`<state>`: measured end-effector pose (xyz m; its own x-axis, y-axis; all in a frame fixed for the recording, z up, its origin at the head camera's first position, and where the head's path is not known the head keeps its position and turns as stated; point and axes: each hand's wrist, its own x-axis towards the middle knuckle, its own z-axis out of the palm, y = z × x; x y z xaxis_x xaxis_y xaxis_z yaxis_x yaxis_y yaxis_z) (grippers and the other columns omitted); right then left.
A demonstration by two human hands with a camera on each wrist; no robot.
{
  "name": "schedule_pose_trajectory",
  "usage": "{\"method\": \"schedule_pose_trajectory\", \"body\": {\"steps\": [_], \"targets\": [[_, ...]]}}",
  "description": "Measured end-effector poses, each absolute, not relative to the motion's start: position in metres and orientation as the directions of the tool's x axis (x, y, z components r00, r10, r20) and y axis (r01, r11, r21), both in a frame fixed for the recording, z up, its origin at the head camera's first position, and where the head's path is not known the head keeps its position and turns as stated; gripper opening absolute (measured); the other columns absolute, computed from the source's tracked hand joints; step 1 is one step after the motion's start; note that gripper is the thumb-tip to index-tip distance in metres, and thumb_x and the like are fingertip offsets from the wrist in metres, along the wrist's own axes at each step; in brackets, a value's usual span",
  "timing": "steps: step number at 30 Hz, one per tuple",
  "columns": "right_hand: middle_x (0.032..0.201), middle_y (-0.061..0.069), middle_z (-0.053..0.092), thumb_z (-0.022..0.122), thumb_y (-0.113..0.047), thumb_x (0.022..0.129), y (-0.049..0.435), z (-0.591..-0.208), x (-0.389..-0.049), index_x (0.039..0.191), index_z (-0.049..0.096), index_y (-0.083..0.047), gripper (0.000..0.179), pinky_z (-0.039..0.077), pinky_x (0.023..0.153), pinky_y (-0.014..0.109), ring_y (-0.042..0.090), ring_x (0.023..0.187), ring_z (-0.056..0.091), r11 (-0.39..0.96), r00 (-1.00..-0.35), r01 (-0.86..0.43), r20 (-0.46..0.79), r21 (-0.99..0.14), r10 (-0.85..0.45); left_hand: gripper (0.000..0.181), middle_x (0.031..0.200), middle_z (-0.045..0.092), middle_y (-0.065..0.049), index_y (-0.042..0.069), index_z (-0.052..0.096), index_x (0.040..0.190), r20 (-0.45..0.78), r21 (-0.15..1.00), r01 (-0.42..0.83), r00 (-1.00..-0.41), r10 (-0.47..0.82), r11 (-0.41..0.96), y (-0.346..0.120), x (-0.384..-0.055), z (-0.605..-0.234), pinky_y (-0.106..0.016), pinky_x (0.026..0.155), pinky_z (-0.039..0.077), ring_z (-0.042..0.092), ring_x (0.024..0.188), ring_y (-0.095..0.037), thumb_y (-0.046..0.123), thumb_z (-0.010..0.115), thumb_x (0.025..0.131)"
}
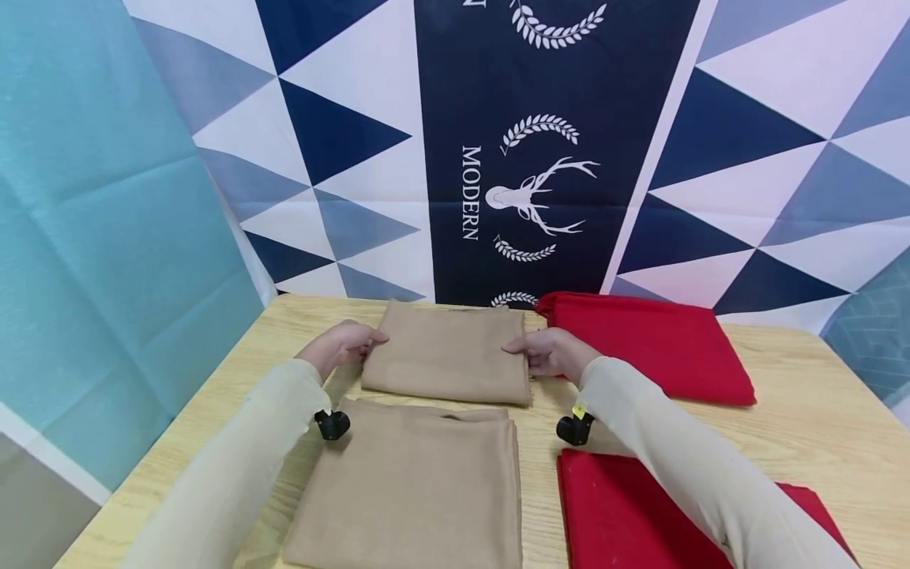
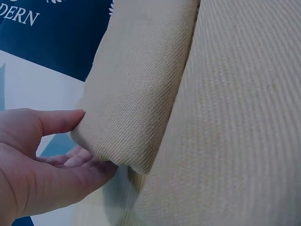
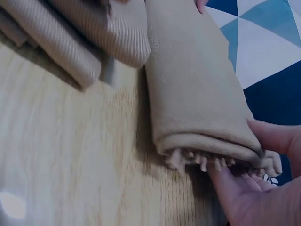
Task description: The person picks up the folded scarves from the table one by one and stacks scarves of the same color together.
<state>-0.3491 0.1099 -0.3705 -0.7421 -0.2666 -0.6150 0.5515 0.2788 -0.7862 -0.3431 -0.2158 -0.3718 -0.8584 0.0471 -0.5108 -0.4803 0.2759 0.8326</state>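
A folded beige cloth (image 1: 448,352) with a short fringe at its right end lies at the back of the table, held at both ends. My left hand (image 1: 350,344) grips its left end, thumb on top and fingers under the edge in the left wrist view. At the other end my right hand (image 1: 543,352) pinches the fringed side; in the right wrist view the thumb lies over the layers and the fingers (image 3: 230,188) go beneath. A second folded beige cloth (image 1: 419,490) lies nearer, just in front of the held one.
A folded red cloth (image 1: 647,348) lies at the back right, close beside my right hand. Another red cloth (image 1: 626,514) lies at the front right, partly under my right forearm in the head view. A patterned curtain (image 1: 355,158) hangs behind the wooden table (image 1: 796,427).
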Motion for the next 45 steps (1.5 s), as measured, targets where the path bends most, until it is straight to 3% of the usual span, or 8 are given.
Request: {"method": "schedule_pose_trajectory", "body": {"steps": [6,19,23,33,40,45], "targets": [[0.063,-0.006,0.064,0.053,-0.009,0.094,0.106,-0.367,-0.347,0.098,0.052,-0.006,0.005,0.053,0.063,0.018,0.004,0.06,0.062,0.256,-0.774,0.528,-0.583,-0.81,-0.248,0.006,0.062,0.05,0.005,0.004,0.052,0.088,-0.461,0.866,-0.436,-0.886,0.052,0.244,-0.215,-0.34,-0.367,-0.019,0.059,0.043,0.046,0.059,-0.006,0.004,0.055,0.092],[0.064,-0.007,0.065,0.054,-0.007,0.093,0.107,-0.347,-0.333,0.1,0.053,-0.007,0.007,0.054,0.063,0.02,0.004,0.061,0.064,0.194,-0.822,0.477,-0.513,-0.857,-0.248,0.004,0.066,0.051,0.008,0.004,0.054,0.097,-0.394,0.904,-0.372,-0.917,0.07,0.21,-0.216,-0.327,-0.35,-0.019,0.062,0.046,0.047,0.061,-0.003,0.005,0.055,0.094],[0.064,-0.006,0.065,0.055,-0.007,0.093,0.107,-0.341,-0.328,0.099,0.053,-0.008,0.007,0.055,0.064,0.02,0.004,0.062,0.064,0.19,-0.821,0.477,-0.512,-0.858,-0.254,0.009,0.07,0.052,0.007,0.002,0.053,0.104,-0.397,0.906,-0.376,-0.914,0.085,0.192,-0.218,-0.322,-0.346,-0.019,0.063,0.046,0.046,0.063,-0.003,0.005,0.053,0.095],[0.066,-0.008,0.064,0.056,-0.01,0.093,0.111,-0.334,-0.314,0.1,0.052,-0.008,0.009,0.053,0.066,0.019,0.004,0.064,0.063,0.232,-0.837,0.429,-0.481,-0.873,-0.261,0.044,0.077,0.058,0.009,-0.007,0.04,0.138,-0.383,0.915,-0.349,-0.909,0.164,0.202,-0.222,-0.305,-0.338,-0.018,0.07,0.049,0.052,0.069,-0.003,0.01,0.05,0.098],[0.068,-0.008,0.065,0.058,-0.009,0.092,0.111,-0.334,-0.306,0.102,0.054,-0.008,0.011,0.054,0.068,0.019,0.004,0.066,0.064,0.218,-0.846,0.418,-0.466,-0.882,-0.261,0.054,0.078,0.06,0.012,-0.007,0.031,0.145,-0.369,0.92,-0.33,-0.91,0.19,0.21,-0.228,-0.297,-0.336,-0.017,0.071,0.05,0.058,0.073,-0.001,0.011,0.05,0.098],[0.069,-0.008,0.065,0.059,-0.009,0.092,0.11,-0.332,-0.298,0.105,0.054,-0.006,0.014,0.054,0.067,0.019,0.004,0.066,0.064,0.201,-0.855,0.407,-0.449,-0.891,-0.259,0.051,0.079,0.061,0.013,-0.006,0.032,0.144,-0.36,0.926,-0.318,-0.908,0.217,0.206,-0.233,-0.292,-0.336,-0.017,0.072,0.05,0.058,0.074,0.0,0.012,0.049,0.098]]}}
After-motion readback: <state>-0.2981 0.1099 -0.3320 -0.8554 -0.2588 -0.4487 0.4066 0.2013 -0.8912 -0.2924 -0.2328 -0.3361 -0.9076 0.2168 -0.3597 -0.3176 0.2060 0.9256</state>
